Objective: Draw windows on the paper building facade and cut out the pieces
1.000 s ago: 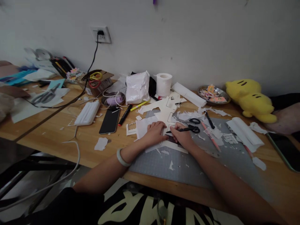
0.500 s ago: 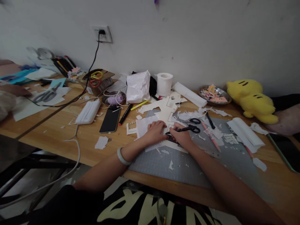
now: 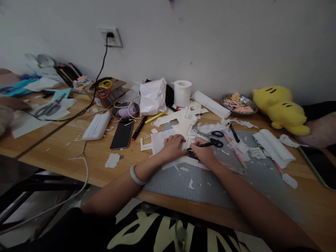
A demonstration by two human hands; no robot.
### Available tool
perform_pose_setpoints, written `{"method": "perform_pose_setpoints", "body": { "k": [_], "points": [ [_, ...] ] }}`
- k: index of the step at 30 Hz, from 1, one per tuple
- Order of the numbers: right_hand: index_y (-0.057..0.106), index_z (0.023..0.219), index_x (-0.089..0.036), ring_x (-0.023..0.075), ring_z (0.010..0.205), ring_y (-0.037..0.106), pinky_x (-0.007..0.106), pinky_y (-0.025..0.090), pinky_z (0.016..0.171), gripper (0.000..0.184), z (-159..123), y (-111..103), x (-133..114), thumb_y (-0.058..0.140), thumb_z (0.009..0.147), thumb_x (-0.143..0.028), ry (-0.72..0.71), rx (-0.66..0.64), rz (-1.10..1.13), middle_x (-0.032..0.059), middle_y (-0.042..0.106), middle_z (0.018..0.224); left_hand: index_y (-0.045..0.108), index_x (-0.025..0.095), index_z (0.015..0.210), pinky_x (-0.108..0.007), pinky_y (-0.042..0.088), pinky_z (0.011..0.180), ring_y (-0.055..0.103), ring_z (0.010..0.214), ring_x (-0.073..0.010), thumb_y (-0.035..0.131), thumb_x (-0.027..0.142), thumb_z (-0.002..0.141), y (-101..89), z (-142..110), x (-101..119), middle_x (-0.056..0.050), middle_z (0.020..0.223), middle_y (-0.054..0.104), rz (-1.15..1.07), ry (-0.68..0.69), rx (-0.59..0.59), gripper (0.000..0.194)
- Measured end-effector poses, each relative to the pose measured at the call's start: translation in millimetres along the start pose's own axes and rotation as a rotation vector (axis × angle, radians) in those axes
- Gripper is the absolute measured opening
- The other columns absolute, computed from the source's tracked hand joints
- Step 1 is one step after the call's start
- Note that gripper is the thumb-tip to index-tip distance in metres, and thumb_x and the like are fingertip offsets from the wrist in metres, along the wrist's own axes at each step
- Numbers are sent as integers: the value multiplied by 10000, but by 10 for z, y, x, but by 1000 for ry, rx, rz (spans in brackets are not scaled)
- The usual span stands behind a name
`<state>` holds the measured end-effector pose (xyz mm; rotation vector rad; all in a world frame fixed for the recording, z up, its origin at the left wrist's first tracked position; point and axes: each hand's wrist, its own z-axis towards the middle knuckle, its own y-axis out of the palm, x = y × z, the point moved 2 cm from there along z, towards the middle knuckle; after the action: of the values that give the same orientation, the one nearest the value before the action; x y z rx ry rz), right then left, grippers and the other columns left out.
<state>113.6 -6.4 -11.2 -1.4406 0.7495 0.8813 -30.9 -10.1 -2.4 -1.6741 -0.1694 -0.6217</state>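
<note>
My left hand [image 3: 173, 147] lies flat with its fingers stretched over white paper, holding nothing. My right hand [image 3: 203, 150] pinches a black pen [image 3: 207, 144], tip down on the lower part of a cream paper sheet [image 3: 187, 120] with black outlines and cut edges. Part of that sheet is under my hands. Something dark shows beneath the paper between them. Black-handled scissors [image 3: 217, 134] lie just beyond my right hand, their blades partly under paper scraps. Beneath it all is a grey cutting mat [image 3: 170, 185].
A black phone [image 3: 121, 134], a black marker [image 3: 139, 128] and a white power strip [image 3: 96, 126] lie left. Behind stand a toilet roll [image 3: 182, 93] and white packet [image 3: 153, 97]. Right are a metal bowl [image 3: 253, 105] and yellow plush toys [image 3: 278, 108]. Other people's arms show at both sides.
Both hands stay nearly in place, with the pen tip on the paper throughout. The whole view shifts slightly.
</note>
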Motion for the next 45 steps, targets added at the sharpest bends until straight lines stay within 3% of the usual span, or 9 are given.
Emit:
{"method": "perform_pose_setpoints", "body": {
  "k": [17, 29, 45],
  "points": [
    [289, 502, -226, 119, 425, 389, 234, 267, 419, 211, -63, -81, -19, 459, 628, -226, -25, 55, -33, -68, 339, 426, 477, 233, 1050, -402, 303, 920, 396, 1124, -265, 585, 395, 685, -19, -16, 12, -22, 1203, 486, -19, 6, -4, 414],
    [301, 494, -225, 115, 385, 410, 219, 277, 394, 205, -80, -107, 57, 464, 619, -224, 48, 107, 0, -83, 343, 394, 495, 231, 1038, -411, 292, 908, 396, 1112, -264, 586, 387, 679, -16, -16, 17, -24, 1209, 488, -30, 0, -1, 402],
    [304, 495, -230, 115, 356, 432, 216, 300, 375, 201, -120, -169, 43, 465, 615, -215, 70, 81, 57, -86, 359, 380, 501, 234, 1029, -399, 292, 919, 398, 1116, -264, 600, 395, 676, -6, -12, 3, -23, 1209, 486, -34, 3, 3, 401]
  ]
}}
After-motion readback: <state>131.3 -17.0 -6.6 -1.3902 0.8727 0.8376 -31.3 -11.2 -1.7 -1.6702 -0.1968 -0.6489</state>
